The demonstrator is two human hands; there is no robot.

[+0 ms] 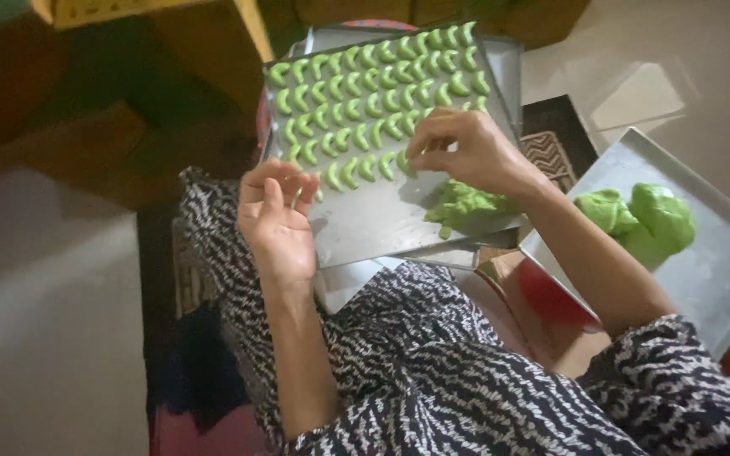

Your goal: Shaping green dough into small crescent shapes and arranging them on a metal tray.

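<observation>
1. I see a metal baking tray (365, 228) at upper centre of the frame, tilted, its lower part bare.
2. Rows of green crescent dough pieces (365, 93) fill its upper part.
3. A green dough lump (464, 207) lies on its lower right corner.

There is a single view, from a camera worn on the person's head. It looks steeply down over the lap, close enough that both forearms run in from the bottom edge. A metal baking tray (382, 221) fills the upper middle, its far edge near the top of the frame; a second tray (720, 270) is cut off at the right edge.
</observation>
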